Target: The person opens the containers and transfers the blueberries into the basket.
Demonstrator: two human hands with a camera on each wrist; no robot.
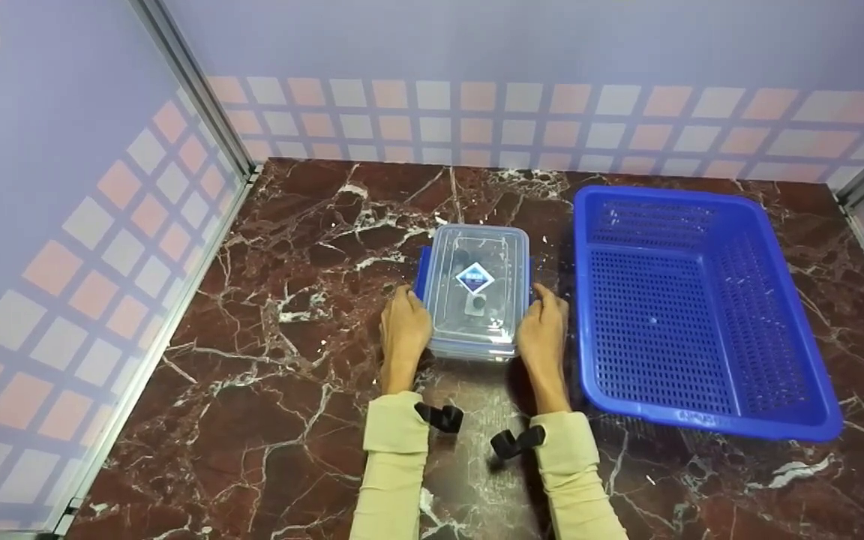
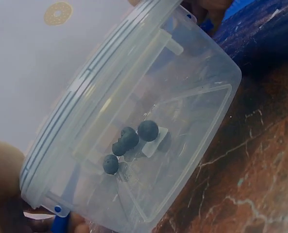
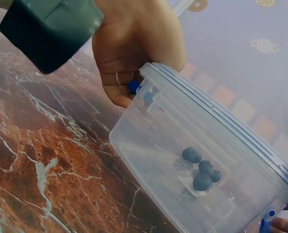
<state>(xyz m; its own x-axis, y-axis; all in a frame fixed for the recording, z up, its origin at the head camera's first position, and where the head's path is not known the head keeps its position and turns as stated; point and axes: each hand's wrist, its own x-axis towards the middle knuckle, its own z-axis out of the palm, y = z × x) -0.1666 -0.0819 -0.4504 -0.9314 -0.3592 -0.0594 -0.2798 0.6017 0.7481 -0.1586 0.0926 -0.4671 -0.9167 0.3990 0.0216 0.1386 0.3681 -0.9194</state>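
Note:
A clear plastic food container (image 1: pixel 477 285) with a lid and a diamond-shaped label stands on the marble-patterned surface. Several small dark balls (image 2: pixel 147 131) and a small pale piece (image 3: pixel 192 187) lie inside it. My left hand (image 1: pixel 406 324) grips its left side, where a blue latch (image 1: pixel 423 271) sticks outward. On the opposite side my right hand (image 1: pixel 543 328) holds the container with fingers curled by another blue latch (image 3: pixel 133 87). The lid (image 3: pixel 221 116) rests on the rim. Some of the fingertips are hidden behind the container's sides.
A blue perforated basket (image 1: pixel 586 300) stands to the right of the container, close to my right hand. Patterned panels (image 1: pixel 432 45) enclose the back and sides. Black straps (image 1: pixel 441 417) with mounts are on both wrists.

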